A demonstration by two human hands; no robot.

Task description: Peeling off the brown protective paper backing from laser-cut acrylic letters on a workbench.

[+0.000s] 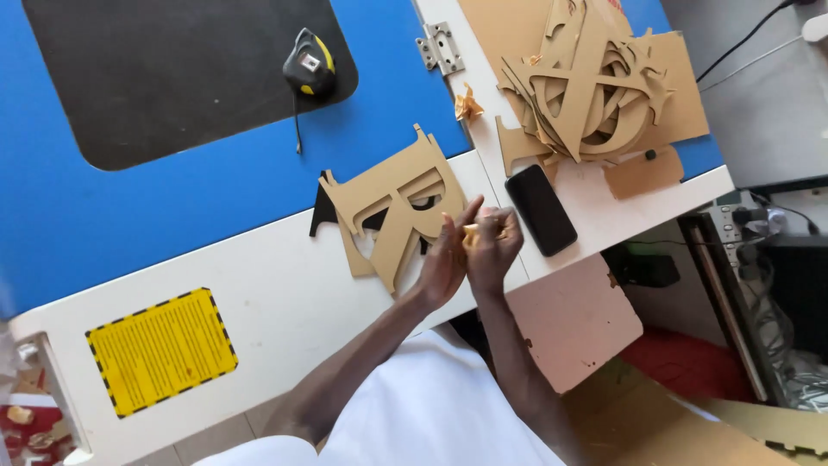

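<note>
A blue and white machine lid [259,285] serves as the surface, with a dark window panel and a tape measure [309,67] near its far edge. The left hand [444,259] and right hand [493,250] meet at the near edge, both pinched on a small tan scrap [472,229], likely light, thin and easily torn, best held by its edges. Just beside them lies a stiff brown cut-out letter [392,211]. A black phone [541,210] and a pile of cut-out pieces [595,82] lie toward the right corner. No containers show.
</note>
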